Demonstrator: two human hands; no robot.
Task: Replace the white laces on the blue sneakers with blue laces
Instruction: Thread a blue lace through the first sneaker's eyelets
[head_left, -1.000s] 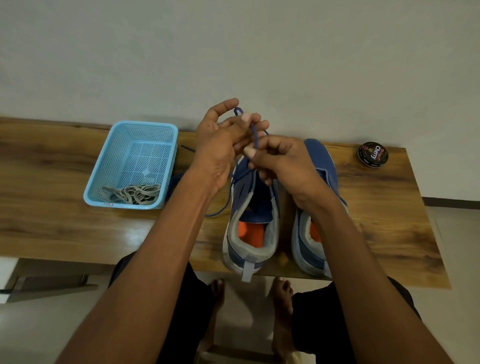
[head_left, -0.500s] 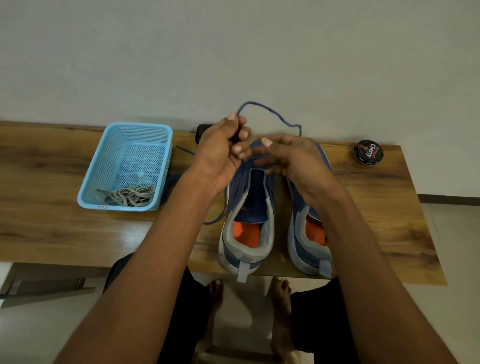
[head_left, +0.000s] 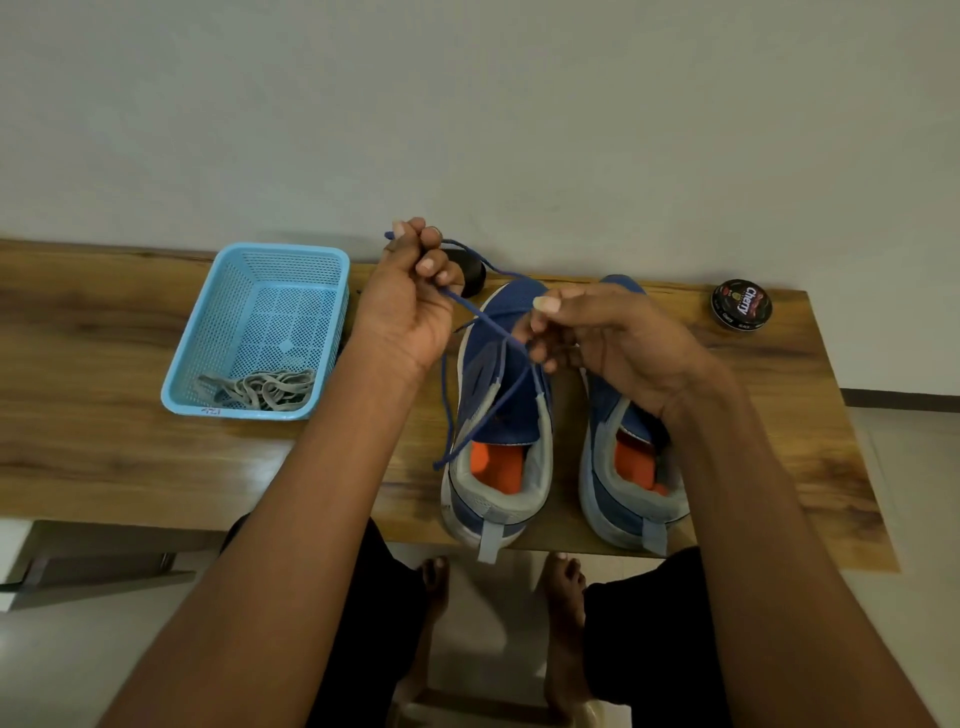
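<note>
Two blue sneakers with orange insoles stand heel-toward-me on the wooden table (head_left: 104, 457): the left sneaker (head_left: 498, 415) and the right sneaker (head_left: 623, 467). A blue lace (head_left: 467, 306) runs from the left sneaker's eyelets up to my hands, and one end hangs down the shoe's left side. My left hand (head_left: 410, 301) pinches the lace's upper end above the toe. My right hand (head_left: 597, 338) pinches the lace over the left sneaker's tongue. The removed white laces (head_left: 265, 389) lie in the light blue basket (head_left: 202, 343).
A round black shoe polish tin (head_left: 741, 305) sits at the table's far right by the wall. A dark round object (head_left: 470, 270) shows behind my left hand. My bare feet and a stool lie below the table's front edge.
My left hand has lifted up and left, drawing the lace taut. The loose loop that arched over the shoes has shrunk. My right hand has stayed over the left sneaker.
</note>
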